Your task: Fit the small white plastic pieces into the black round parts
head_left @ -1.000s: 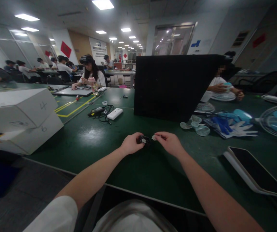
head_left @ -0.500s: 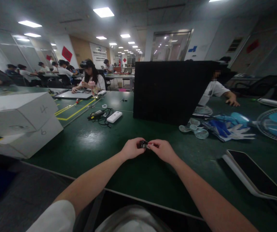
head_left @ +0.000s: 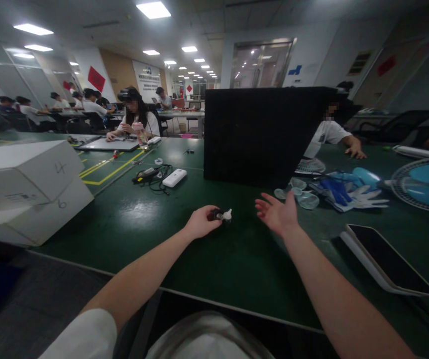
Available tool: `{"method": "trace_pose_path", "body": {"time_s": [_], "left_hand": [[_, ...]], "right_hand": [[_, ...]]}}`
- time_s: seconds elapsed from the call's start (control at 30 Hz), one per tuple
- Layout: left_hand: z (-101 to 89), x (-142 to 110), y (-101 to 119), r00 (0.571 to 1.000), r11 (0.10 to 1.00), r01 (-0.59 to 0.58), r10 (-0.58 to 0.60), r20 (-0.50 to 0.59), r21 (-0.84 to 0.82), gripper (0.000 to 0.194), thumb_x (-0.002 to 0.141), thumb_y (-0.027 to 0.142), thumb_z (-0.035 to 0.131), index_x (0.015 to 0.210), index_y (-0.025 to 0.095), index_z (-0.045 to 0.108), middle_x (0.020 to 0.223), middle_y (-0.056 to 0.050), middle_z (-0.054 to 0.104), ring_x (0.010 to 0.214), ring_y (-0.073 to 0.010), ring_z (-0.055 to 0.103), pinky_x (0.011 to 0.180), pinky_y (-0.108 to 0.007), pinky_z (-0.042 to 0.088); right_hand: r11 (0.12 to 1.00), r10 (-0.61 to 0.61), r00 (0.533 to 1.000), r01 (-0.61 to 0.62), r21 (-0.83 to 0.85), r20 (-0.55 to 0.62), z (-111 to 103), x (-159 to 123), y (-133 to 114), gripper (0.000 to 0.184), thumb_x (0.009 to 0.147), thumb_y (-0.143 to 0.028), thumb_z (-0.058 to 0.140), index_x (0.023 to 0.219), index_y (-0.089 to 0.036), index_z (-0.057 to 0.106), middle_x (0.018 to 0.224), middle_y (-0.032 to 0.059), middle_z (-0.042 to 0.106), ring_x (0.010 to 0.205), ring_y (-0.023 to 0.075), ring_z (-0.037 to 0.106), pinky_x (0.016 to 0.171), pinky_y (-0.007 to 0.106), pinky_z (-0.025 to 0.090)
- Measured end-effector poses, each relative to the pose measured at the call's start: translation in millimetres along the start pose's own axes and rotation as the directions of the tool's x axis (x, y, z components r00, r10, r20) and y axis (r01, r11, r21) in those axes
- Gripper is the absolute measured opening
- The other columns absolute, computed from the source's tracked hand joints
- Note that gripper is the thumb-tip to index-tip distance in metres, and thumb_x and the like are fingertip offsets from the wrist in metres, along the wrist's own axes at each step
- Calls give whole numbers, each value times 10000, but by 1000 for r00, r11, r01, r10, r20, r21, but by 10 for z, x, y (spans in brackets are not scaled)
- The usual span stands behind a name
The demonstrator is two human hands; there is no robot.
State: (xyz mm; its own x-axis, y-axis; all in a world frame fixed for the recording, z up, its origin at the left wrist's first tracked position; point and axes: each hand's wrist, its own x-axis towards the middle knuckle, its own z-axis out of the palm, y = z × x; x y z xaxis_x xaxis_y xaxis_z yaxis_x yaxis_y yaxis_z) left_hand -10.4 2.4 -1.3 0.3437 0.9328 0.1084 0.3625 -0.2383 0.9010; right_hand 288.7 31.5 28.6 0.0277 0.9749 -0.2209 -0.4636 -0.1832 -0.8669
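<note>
My left hand (head_left: pixel 202 222) grips a small black mechanical part (head_left: pixel 217 216) between thumb and fingers, just above the green table (head_left: pixel 184 267). A small white plastic piece (head_left: pixel 227 215) sits against the right end of the black part. Off to the right, my right hand (head_left: pixel 279 215) is open and holds nothing, its palm turned up and fingers spread. Just beyond its fingers lies a clear fan blade (head_left: pixel 304 198) with rounded lobes. The exact kind of the black part is too small to make out.
A large black box (head_left: pixel 252 134) stands ahead. White cartons (head_left: pixel 31 189) are stacked at left, near a white power bank (head_left: pixel 174 178) and cables. At right lie gloves (head_left: pixel 352 193), a blue fan (head_left: pixel 424 184) and a tablet-like device (head_left: pixel 390 259). Co-workers sit across the table.
The white piece, earlier in my right fingers, now sits at the black part. My right hand has let go, opened and moved right. A co-worker's hand behind the black box now rests on the table.
</note>
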Motion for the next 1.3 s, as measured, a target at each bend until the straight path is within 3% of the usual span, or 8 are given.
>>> {"method": "trace_pose_path", "body": {"time_s": [0.1,0.23,0.37,0.73,0.83,0.93,1.1,1.3], "left_hand": [[-15,-5,10,1000,1000,27,-27,-3,15,488,843,324,734,1310,222,631,1173,-100,724,981,-207,703,848,-353,577],[7,33,-43,1000,1000,8,-8,-16,20,466,836,316,740,1281,214,649,1128,-96,730,939,-197,705,833,-350,573],[33,64,-89,999,999,17,-16,-34,47,473,832,312,740,1284,213,643,1053,-76,739,892,-187,700,828,-351,566],[-61,-13,-55,996,998,38,-34,-80,49,548,871,451,703,1352,216,589,1209,-112,697,997,-204,682,876,-358,550],[-334,-106,-193,989,996,23,-9,-149,89,537,883,455,675,1357,222,584,1216,-99,694,1021,-204,677,905,-357,540],[-787,-273,-399,967,980,47,4,-253,195,535,900,429,624,1394,234,558,1206,-70,698,984,-205,678,900,-361,540],[-1614,-615,-739,819,840,268,60,-570,472,478,897,370,545,1339,206,623,1174,-92,692,1027,-256,653,944,-405,514],[-2142,-870,-958,737,629,461,122,-665,626,598,801,331,612,1376,172,585,1103,-117,651,981,-272,643,933,-385,504]], "right_hand": [[987,60,996,-49,153,-66,-198,123,-43,870,853,-862,121,1214,-229,598,1109,188,682,984,309,687,699,434,573],[986,38,999,-32,163,-35,-264,193,28,828,866,-851,155,1200,-243,607,1192,189,668,1096,317,663,766,456,584],[980,40,998,-29,196,-52,-260,209,51,787,888,-830,171,1147,-239,622,1157,178,679,1074,311,670,755,443,590],[994,12,998,-6,106,-56,-227,169,42,770,920,-788,128,1063,-229,638,1020,151,703,921,277,686,696,412,590],[997,7,998,-3,75,-58,-213,151,44,761,927,-777,128,1035,-225,640,991,146,704,904,267,685,703,402,588],[999,-1,999,4,54,-50,-200,152,45,765,930,-771,114,1020,-227,644,970,146,705,882,266,681,696,404,588],[991,14,997,-3,133,-81,-199,182,46,741,945,-757,172,1002,-203,661,957,149,700,824,247,673,664,377,587],[991,-1,997,11,134,-73,-243,226,59,712,951,-742,180,1026,-217,655,933,156,705,825,267,679,639,398,589]]}}
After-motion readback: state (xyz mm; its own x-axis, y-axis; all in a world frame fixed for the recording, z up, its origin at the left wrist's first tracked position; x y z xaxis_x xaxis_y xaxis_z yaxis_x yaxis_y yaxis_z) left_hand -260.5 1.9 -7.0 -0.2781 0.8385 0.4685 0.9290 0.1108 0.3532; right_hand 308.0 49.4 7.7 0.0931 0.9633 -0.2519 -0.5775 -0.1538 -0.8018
